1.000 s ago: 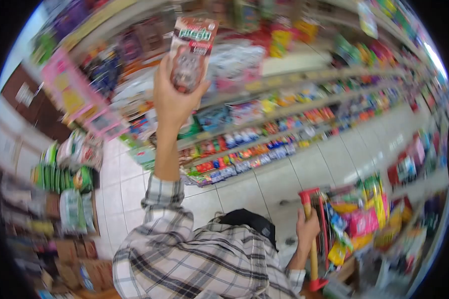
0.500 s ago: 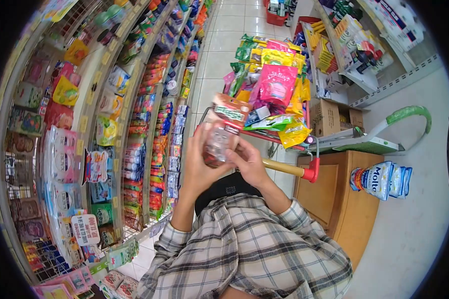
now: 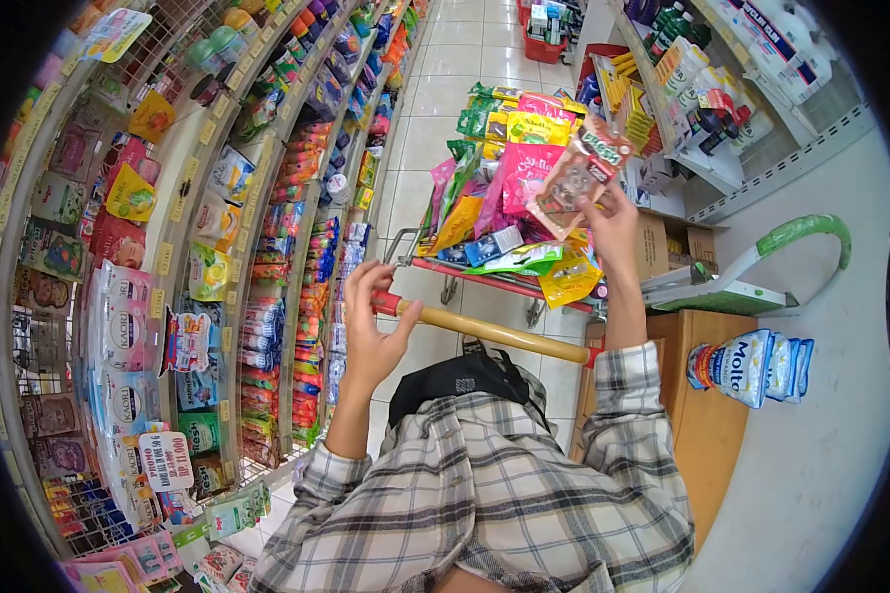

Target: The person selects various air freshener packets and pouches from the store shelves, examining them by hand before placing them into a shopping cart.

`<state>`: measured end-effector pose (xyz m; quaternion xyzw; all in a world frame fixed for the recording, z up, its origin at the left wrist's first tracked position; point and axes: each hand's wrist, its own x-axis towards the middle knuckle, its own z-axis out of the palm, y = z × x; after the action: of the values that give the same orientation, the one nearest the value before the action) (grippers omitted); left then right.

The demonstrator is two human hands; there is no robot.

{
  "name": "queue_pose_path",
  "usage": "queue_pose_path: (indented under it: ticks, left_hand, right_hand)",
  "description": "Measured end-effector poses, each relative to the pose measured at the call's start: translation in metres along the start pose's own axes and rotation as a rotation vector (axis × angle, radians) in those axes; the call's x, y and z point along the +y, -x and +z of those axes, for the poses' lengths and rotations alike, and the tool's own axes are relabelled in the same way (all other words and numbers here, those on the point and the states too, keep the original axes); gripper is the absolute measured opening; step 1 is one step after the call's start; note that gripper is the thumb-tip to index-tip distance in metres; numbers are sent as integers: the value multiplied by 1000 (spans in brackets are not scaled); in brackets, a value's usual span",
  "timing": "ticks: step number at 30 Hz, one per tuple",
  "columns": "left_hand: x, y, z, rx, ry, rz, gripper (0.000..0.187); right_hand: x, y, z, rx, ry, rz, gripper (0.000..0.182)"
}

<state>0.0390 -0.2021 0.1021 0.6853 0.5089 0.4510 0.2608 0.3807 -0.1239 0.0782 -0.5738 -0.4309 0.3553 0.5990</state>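
My right hand (image 3: 615, 229) pinches a brown "Fresh" pouch (image 3: 568, 181) between thumb and fingers. The pouch is held above the right side of a shopping cart (image 3: 504, 280) heaped with colourful pouches. Among the heap are a pink pouch (image 3: 529, 178) and a yellow pouch (image 3: 571, 275). My left hand (image 3: 371, 331) is at the left end of the cart's tan handle bar (image 3: 494, 334), next to its red end piece. The left fingers are apart and loosely curved, with the thumb against the bar.
Shelves of packaged goods (image 3: 208, 267) line the left side of the aisle. To the right are a folded step stool (image 3: 742, 296), a cardboard box (image 3: 653, 242), a wooden cabinet (image 3: 702, 405) and blue Molto packs (image 3: 747, 366). A red basket (image 3: 544, 47) stands farther up the aisle.
The brown pouch has gone from both hands in front of my body to my right hand over the cart's right side. My left hand has let go of it and moved to the handle bar.
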Motion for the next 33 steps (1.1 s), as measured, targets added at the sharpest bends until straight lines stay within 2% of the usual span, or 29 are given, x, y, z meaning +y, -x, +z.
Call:
queue_pose_path:
  ticks: [6,10,15,16,18,19,20,21,22,25,26,27,29,31,33]
  left_hand:
    - [-30,38,-51,150,-62,-193,48]
    - [-44,66,-88,248,-93,-275,47]
    - [-47,86,-138,420,-191,-352,46]
    - [-52,89,-149,494,-169,-326,44]
    - [-55,91,-177,582,-226,-259,42]
    - [-54,92,-195,639,-273,-234,41]
    - [-41,89,-216,697,-335,-203,40]
    - [-30,84,-239,747,-401,-172,39]
    - [-29,84,-264,800,-450,-120,38]
    - [-14,81,-340,945,-561,-15,35]
    - [-9,80,-364,996,-593,-19,39]
    - [-4,75,-383,1030,-621,-14,42]
    - [4,65,-433,1243,-611,-35,58]
    - [-17,58,-496,1384,-807,-32,83]
    - [-28,47,-536,1513,-973,-134,102]
  right_hand:
    - [22,-24,32,-214,168,162,36]
    - [33,-35,33,-152,349,145,35]
    - [45,-30,16,-53,287,106,37]
    - [66,-36,-1,-62,375,-7,36]
    - [44,-13,-2,61,250,73,35]
    - [30,-2,0,85,297,78,34]
    - [30,3,-5,82,433,-111,29]
    - [23,16,0,148,516,-181,29]
    - [17,27,4,154,435,-163,29]
    - [15,53,28,260,284,-322,25]
    - [30,48,20,247,377,-436,25]
    - [38,56,27,300,339,-464,23]
    - [19,82,59,327,238,-398,22]
    - [17,94,80,245,199,-424,21]
    - [14,104,94,185,186,-432,21]
